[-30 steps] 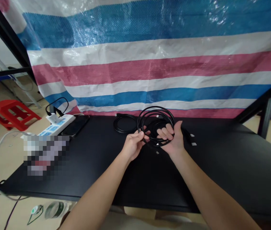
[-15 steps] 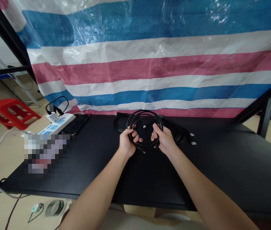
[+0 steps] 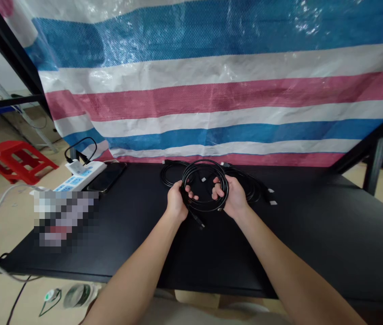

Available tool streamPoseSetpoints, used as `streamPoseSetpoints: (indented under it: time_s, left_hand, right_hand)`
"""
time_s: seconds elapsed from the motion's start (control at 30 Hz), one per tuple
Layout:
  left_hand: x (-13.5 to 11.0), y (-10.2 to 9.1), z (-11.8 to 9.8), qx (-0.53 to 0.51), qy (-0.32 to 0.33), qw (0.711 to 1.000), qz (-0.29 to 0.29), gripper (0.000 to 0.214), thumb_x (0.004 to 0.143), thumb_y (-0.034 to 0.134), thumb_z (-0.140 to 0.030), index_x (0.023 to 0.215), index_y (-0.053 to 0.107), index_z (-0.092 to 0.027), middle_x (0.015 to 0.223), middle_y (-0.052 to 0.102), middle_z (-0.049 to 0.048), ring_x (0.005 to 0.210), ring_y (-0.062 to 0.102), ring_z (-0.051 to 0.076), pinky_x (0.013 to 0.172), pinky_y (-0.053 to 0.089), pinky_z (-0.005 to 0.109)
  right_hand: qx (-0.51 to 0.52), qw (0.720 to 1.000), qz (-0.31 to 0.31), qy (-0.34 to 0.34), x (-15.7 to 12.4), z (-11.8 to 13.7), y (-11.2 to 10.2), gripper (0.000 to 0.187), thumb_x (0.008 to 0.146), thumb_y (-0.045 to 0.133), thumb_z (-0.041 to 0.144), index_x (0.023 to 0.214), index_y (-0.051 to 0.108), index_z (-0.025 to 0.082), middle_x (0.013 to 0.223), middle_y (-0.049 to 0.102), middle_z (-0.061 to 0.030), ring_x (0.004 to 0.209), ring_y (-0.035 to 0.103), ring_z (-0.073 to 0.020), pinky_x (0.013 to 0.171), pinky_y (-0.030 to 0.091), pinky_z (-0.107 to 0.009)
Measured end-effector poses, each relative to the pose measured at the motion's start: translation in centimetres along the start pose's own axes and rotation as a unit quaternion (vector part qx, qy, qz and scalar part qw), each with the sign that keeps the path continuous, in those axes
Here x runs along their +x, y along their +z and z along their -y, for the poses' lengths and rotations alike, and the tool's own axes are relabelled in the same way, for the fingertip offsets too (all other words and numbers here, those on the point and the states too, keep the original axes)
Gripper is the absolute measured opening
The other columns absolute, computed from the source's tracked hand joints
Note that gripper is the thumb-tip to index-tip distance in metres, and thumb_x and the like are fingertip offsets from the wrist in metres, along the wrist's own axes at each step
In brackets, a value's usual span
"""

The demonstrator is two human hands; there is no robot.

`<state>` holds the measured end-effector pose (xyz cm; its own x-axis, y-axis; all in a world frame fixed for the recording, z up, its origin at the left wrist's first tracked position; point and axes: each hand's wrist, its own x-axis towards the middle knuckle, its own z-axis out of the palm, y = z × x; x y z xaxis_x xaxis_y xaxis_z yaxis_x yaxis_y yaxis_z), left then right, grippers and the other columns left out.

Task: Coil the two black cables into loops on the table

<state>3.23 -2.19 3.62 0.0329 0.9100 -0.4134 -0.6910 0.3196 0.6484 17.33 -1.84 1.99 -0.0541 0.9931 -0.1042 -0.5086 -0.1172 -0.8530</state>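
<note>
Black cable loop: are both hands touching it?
Touching. The head view shows the left hand and the right hand each wrapped around opposite sides of the black cable loop.

Cable coil partly covered; table-edge patch pixelated.
</note>
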Motion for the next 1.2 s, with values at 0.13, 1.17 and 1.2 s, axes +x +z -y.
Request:
streamPoseSetpoints:
  time_s: [0.13, 1.17, 1.2]
  left_hand:
    - [0.3, -0.2, 0.4, 0.055, 0.058, 0.997, -0.002, 0.018, 0.078, 0.053, -0.034, 0.072, 0.049, -0.018, 0.042, 0.032, -0.0110, 0.032, 0.032, 0.006, 0.037, 0.040, 0.020]
    - [1.2, -1.8, -1.0, 0.529, 0.267, 0.795, -0.131, 0.014, 0.075, 0.056, -0.010, 0.084, 0.057, -0.020, 0.071, 0.066, 0.0012, 0.062, 0.062, 0.015, 0.063, 0.047, 0.027]
    - [1.1, -1.8, -1.1, 0.534, 0.281, 0.787, -0.129, 0.016, 0.074, 0.057, -0.009, 0.085, 0.059, -0.020, 0.075, 0.067, 0.0023, 0.068, 0.063, 0.016, 0.068, 0.047, 0.027]
  right_hand:
    - [0.011, 0.999, -0.024, 0.025, 0.1, -0.1, 0.1, 0.029, 0.072, 0.056, 0.045, 0.057, 0.056, 0.020, 0.035, 0.037, 0.0056, 0.035, 0.042, -0.0104, 0.040, 0.034, -0.023]
    - [-0.156, 0.988, -0.011, 0.001, -0.8, 0.3, 0.6, 0.042, 0.053, 0.080, 0.036, 0.086, 0.060, 0.020, 0.054, 0.059, 0.0055, 0.042, 0.055, -0.0111, 0.041, 0.042, -0.022]
    - [-0.184, 0.983, -0.007, 0.001, -0.7, 0.2, 0.6, 0.038, 0.051, 0.081, 0.033, 0.079, 0.060, 0.020, 0.052, 0.058, 0.0055, 0.042, 0.054, -0.0106, 0.040, 0.041, -0.021]
